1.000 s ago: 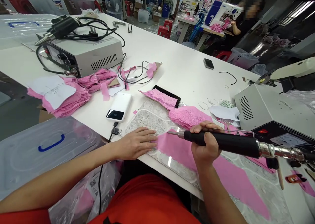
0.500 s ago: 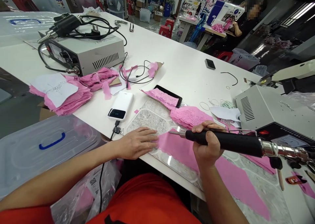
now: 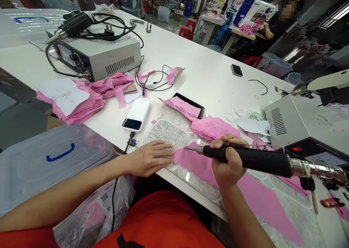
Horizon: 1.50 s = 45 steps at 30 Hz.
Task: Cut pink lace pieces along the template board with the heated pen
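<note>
Across the near part of the worktop (image 3: 196, 60), a long piece of pink cloth (image 3: 265, 202) lies on a clear patterned mat (image 3: 160, 131), running from my left fingers (image 3: 160, 154) away to the right. My right fingers (image 3: 232, 157) are wrapped around the black handle of a pen-like tool (image 3: 251, 160), its metal tip pointing left over the cloth's left end; I cannot tell whether it touches or sits just above. My left fingers lie flat, stretched out and nearly together, their tips at the cloth's left edge; how hard they press does not show. That is the weak spot, I judge: with light pressure on so smooth a mat, the cloth could skid or pucker under the tip. A slip leftward would send the point straight at my own fingertips, and if it runs hot or vibrates, that would hurt. The heavy metal fitting behind the handle could drag my aim off line. Lace pieces (image 3: 214, 128) lie just on the far side of the tip, near enough to be nicked or pulled along. On the left, my forearm crosses the cable (image 3: 113, 199) of the white power bank (image 3: 137, 115) and could tug it.
</note>
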### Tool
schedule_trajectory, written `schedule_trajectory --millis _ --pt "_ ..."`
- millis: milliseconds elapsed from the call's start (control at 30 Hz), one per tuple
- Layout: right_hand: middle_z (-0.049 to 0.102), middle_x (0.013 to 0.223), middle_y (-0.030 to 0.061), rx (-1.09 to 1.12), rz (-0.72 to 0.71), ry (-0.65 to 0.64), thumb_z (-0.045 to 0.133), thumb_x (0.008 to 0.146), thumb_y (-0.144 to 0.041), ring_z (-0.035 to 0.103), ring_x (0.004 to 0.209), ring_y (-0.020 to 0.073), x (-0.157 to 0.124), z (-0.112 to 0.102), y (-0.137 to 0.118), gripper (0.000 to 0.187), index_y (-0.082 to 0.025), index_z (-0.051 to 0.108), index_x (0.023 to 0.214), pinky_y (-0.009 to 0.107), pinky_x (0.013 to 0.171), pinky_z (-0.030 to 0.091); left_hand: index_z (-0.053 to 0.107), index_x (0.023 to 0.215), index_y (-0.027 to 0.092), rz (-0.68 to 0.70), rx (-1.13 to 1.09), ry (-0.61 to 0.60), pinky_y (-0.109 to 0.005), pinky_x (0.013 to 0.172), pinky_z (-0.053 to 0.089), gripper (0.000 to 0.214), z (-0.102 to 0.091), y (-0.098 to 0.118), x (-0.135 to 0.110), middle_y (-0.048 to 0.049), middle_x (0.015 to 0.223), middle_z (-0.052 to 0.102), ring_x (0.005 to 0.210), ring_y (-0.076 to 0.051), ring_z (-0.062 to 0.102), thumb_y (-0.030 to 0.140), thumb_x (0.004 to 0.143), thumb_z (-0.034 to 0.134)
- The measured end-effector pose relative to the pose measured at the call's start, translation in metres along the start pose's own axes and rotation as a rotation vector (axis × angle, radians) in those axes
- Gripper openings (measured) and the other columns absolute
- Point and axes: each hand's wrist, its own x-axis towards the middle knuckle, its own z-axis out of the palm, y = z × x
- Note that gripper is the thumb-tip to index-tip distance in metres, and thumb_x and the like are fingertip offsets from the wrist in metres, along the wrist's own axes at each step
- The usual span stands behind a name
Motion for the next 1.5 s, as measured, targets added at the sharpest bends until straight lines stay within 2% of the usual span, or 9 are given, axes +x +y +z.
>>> schedule_trajectory --millis 200,733,1200,1500 --pt "0.053 0.082 -0.0027 -0.032 0.008 -0.019 0.055 0.072 -0.019 0.054 0.059 0.0101 0.001 0.000 -0.002 0.007 -0.021 0.052 0.078 0.032 0.059 0.049 0.060 0.115 0.018 0.000 0.004 -0.003 -0.040 0.107 0.037 0.027 0.001 0.000 0.000 -0.0103 0.120 0.065 0.127 -0.023 0.048 0.019 0.091 0.048" --pt "0.053 0.085 -0.0014 0.059 0.023 -0.102 0.056 0.073 -0.019 0.056 0.060 0.0093 -0.010 0.015 -0.001 0.010 -0.021 0.055 0.083 0.030 0.056 0.048 0.059 0.117 0.019 0.009 0.012 -0.018 -0.039 0.106 0.038 0.029 -0.002 0.001 -0.002 -0.0085 0.125 0.062 0.129 -0.023 0.046 0.019 0.092 0.046" --pt "0.050 0.085 -0.0022 0.063 0.034 -0.089 0.056 0.074 -0.024 0.054 0.059 0.0085 -0.012 0.022 -0.001 0.011 -0.023 0.053 0.085 0.030 0.057 0.048 0.058 0.115 0.018 0.030 -0.016 0.019 -0.040 0.103 0.041 0.029 -0.003 0.001 0.000 -0.0112 0.118 0.066 0.126 -0.023 0.050 0.015 0.088 0.047" --pt "0.052 0.087 -0.0013 0.086 0.029 -0.148 0.056 0.076 -0.022 0.055 0.061 0.0093 -0.016 0.025 0.003 0.010 -0.022 0.054 0.087 0.031 0.059 0.048 0.057 0.116 0.018 0.017 -0.033 0.016 -0.040 0.104 0.041 0.030 -0.004 0.002 0.000 -0.0116 0.116 0.066 0.126 -0.024 0.049 0.014 0.087 0.048"
